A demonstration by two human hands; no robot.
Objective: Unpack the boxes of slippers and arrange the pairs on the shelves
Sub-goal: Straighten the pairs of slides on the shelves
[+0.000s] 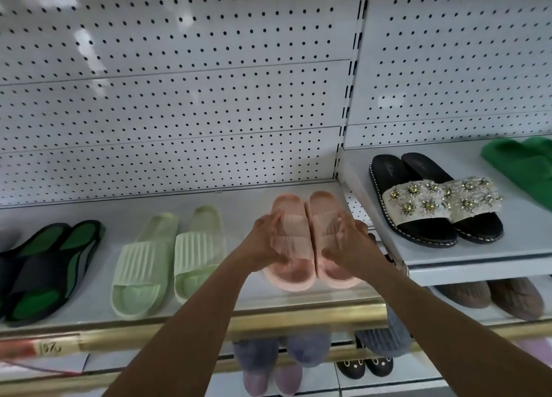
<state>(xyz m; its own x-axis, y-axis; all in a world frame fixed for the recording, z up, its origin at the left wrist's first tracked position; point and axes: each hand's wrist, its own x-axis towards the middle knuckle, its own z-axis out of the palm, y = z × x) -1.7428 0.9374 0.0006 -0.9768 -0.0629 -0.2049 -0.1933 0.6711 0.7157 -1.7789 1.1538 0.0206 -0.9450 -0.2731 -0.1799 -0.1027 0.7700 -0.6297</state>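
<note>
Head view is showing a pair of pink slippers [310, 241] lying side by side on the white shelf [239, 205], long axes running near to far, open toes pointing toward the near edge. Left hand [267, 241] is curling its fingers over the left slipper's strap, right hand [346, 241] is gripping the right one likewise. Pale green slippers [167, 259] are sitting just to the left.
</note>
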